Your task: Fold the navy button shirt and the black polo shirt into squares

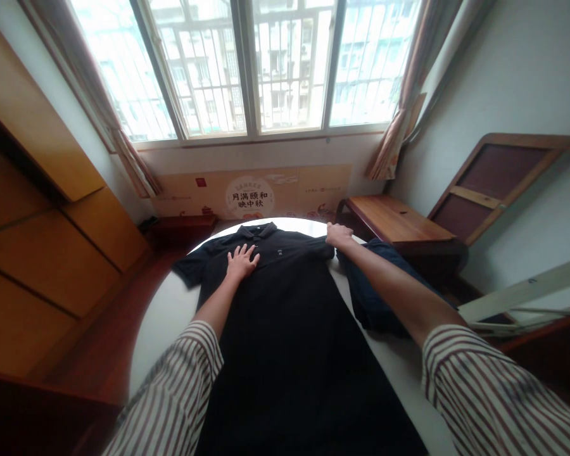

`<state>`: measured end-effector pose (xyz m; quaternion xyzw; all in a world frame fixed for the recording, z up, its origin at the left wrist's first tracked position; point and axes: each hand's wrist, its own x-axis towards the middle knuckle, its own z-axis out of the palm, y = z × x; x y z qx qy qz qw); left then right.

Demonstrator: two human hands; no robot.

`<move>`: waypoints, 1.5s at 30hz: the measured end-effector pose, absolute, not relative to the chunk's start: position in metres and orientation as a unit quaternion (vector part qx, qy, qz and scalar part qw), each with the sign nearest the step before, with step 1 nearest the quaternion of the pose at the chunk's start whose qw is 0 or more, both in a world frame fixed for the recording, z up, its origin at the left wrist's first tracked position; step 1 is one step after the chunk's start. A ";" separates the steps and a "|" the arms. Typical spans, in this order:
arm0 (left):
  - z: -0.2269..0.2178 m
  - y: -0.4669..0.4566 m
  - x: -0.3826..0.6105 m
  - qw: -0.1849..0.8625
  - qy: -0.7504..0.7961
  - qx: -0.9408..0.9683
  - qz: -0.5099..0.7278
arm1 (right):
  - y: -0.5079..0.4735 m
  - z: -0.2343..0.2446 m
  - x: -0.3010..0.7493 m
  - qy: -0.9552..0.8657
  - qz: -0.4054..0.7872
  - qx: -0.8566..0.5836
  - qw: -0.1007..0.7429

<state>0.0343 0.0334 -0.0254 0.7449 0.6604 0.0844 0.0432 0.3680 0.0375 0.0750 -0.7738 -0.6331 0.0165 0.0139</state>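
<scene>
Shirt (275,329) on table (161,342), clothing (370,307) to its right, window (285,69) beyond, cabinet (42,259) left

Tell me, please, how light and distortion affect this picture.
Head view: the window is overexposed, washing out the buildings outside; glare whitens the far edge of the table. Head view: the black shirt loses most fold detail in darkness. Head view: the wooden cabinet leans, seemingly wide-angle stretch.

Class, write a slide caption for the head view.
Left hand spread over a black shirt on a white table, right hand gripping one sleeve.
</scene>
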 end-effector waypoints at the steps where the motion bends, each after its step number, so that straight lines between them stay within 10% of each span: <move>1: -0.026 0.034 0.034 0.045 0.660 0.745 0.085 | 0.037 0.076 0.363 -0.644 0.009 -0.765 0.012; 16: -0.026 0.050 0.031 0.054 0.660 0.748 0.047 | 0.032 0.003 0.273 -0.718 0.113 -0.687 -0.008; 31: -0.010 0.031 0.036 -0.007 0.586 0.776 0.232 | -0.166 0.052 0.273 -0.911 0.024 -0.411 -0.013; 37: 0.019 -0.102 0.017 0.051 0.376 0.891 0.249 | -0.286 0.043 0.348 -0.905 0.187 -0.381 0.021; 45: 0.031 -0.331 -0.041 0.143 0.384 0.911 0.056 | -0.348 -0.006 0.380 -0.913 0.070 -0.384 0.121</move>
